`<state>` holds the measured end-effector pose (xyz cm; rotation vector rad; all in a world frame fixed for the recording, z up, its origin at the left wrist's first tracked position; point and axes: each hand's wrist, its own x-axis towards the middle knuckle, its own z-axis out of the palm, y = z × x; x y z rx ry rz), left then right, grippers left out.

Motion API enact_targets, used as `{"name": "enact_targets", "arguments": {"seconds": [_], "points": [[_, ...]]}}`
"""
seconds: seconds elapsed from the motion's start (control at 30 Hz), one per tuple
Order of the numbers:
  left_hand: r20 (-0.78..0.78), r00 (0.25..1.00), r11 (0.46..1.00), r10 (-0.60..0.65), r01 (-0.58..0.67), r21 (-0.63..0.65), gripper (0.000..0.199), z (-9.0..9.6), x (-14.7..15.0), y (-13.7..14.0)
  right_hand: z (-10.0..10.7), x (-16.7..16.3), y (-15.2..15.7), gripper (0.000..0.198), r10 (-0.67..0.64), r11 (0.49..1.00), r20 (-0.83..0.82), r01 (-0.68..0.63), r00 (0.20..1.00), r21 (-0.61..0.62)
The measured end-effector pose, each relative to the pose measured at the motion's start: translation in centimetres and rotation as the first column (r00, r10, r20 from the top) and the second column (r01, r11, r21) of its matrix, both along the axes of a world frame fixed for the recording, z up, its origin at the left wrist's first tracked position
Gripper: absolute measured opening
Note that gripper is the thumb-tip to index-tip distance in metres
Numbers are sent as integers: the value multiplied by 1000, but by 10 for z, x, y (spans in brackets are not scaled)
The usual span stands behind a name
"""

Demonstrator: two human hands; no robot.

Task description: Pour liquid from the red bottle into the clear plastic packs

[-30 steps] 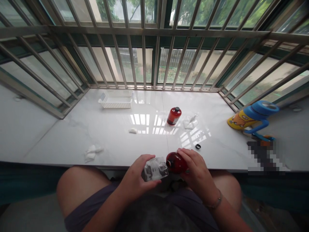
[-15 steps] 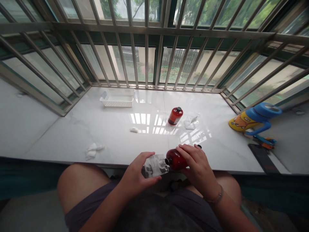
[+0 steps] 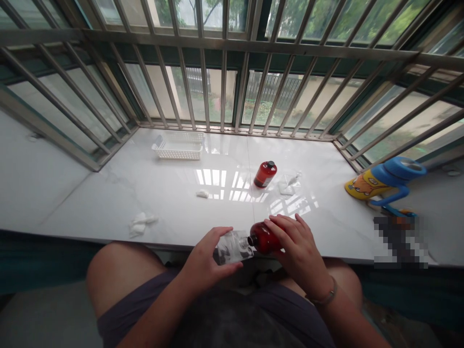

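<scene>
Near the counter's front edge, my left hand [image 3: 208, 258] grips a clear bottle [image 3: 234, 247], tilted with its neck toward the right. My right hand [image 3: 299, 251] is wrapped round a dark red bottle [image 3: 264, 237], tipped on its side, its uncapped black-rimmed mouth pointing left. The two mouths meet or nearly meet; whether liquid passes between them I cannot tell. Farther back stands a second red bottle [image 3: 265, 175] with a black cap. To its right lies a small clear plastic piece [image 3: 290, 183].
On the white counter [image 3: 174, 181] sit a white perforated basket [image 3: 178, 151] at the back left, a crumpled white tissue [image 3: 142, 223] at the front left and a small white wad [image 3: 202, 194]. A blue and yellow tumbler [image 3: 377, 181] stands right. Metal window bars [image 3: 232, 46] close off the back.
The view has shifted slightly. Both hands keep their hold with the bottles mouth to mouth; my right fingers have moved a little. A patch at the right is now pixelated.
</scene>
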<state>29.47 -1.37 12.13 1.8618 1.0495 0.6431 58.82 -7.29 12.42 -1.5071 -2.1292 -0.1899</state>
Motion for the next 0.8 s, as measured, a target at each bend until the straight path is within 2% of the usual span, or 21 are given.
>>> {"name": "enact_targets", "arguments": {"seconds": [0.8], "points": [[4,1000,1000,19,-19,-8,71,-9,1,2,7,0,1,65,-12,1000,44,13,999,-20]]}}
